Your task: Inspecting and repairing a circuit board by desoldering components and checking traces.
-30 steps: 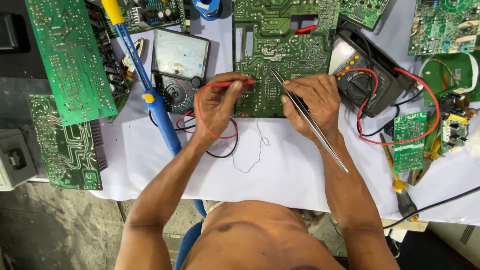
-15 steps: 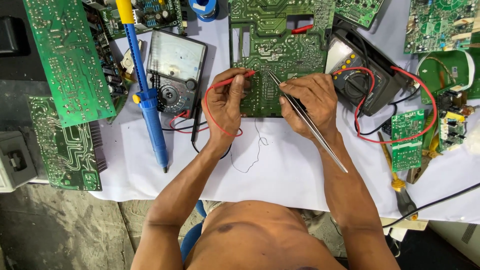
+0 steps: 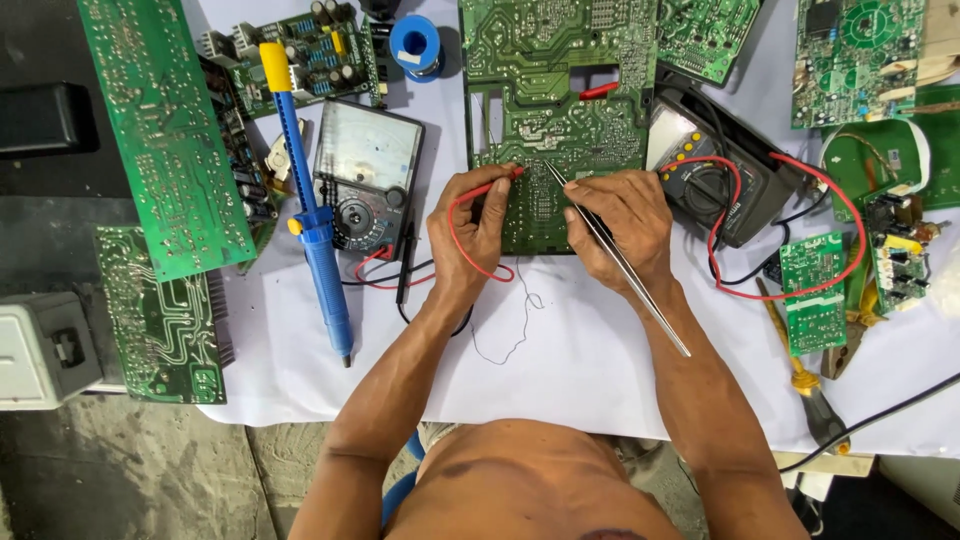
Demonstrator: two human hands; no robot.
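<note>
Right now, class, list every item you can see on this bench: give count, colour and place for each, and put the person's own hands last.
Large circuit board: one, green, top centre, under both hands.
Other circuit boards: several, green, left and right edges.
Analog meter: one, black, left of centre.
Digital meter: one, dark, right of centre, red lead attached.
Desoldering pump: one, blue and yellow, left.
Solder spool: one, blue, top.
Red probe: one, in left hand.
Tweezers: one, metal, in right hand.
Left hand: on board.
Right hand: on board.
</note>
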